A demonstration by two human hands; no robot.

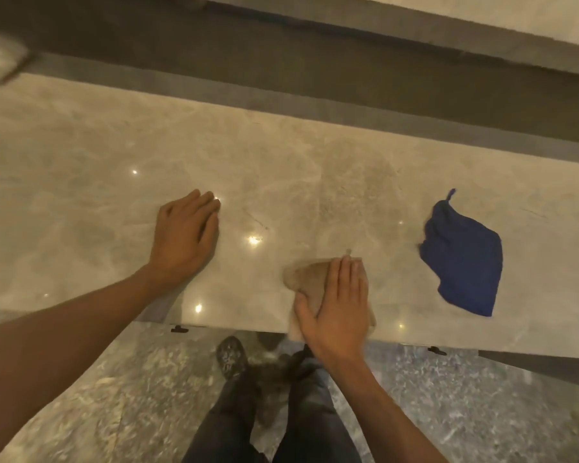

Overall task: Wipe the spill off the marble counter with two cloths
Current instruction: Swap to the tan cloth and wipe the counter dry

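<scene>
While the fingers (346,279) of the right hand (335,312) lay flat and together, they pressed a tan cloth (306,280) against the marble tabletop (81,162) near its front edge, with part of the cloth hanging just over that edge. The hand was not curled round the cloth; it was spread open on top, which looked like a wiping hold, made for pushing down and sliding rather than lifting. The left hand (184,238) rested well apart to the left, palm down, empty, fingers loosely extended and touching bare marble, probably to brace the body as the person leaned over. A blue cloth (463,259) lay crumpled and untouched further right on the tabletop, apart from both hands, seemingly kept in reach for a second pass. No clear puddle showed; a faint dull patch beyond the tan cloth may have been damp, but the glare made that uncertain. Below the edge were the floor (131,379) and the person's dark trousers (301,422).
</scene>
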